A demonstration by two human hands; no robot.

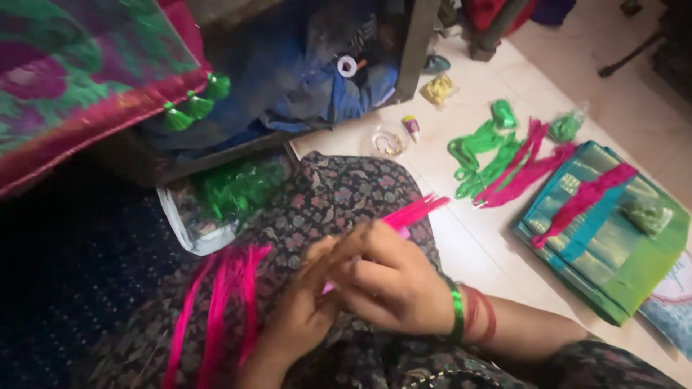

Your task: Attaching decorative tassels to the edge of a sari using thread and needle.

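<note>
My right hand (395,277), with green and red bangles on the wrist, is closed around a bundle of bright pink threads (417,210) whose ends stick out up and to the right. My left hand (306,310) sits just below and left of it, its fingers pinching the same bundle from underneath. More pink threads (220,310) lie draped over my lap on the dark floral cloth (339,194). What my fingers do inside the bundle is hidden.
A folded teal and green cloth (613,245) with a pink skein lies on the tiled floor at right. Green threads (479,155) and pink threads (526,169) lie beside it. A plastic bag of green tassels (231,191) sits at left, a green-tasselled cloth edge (94,94) above.
</note>
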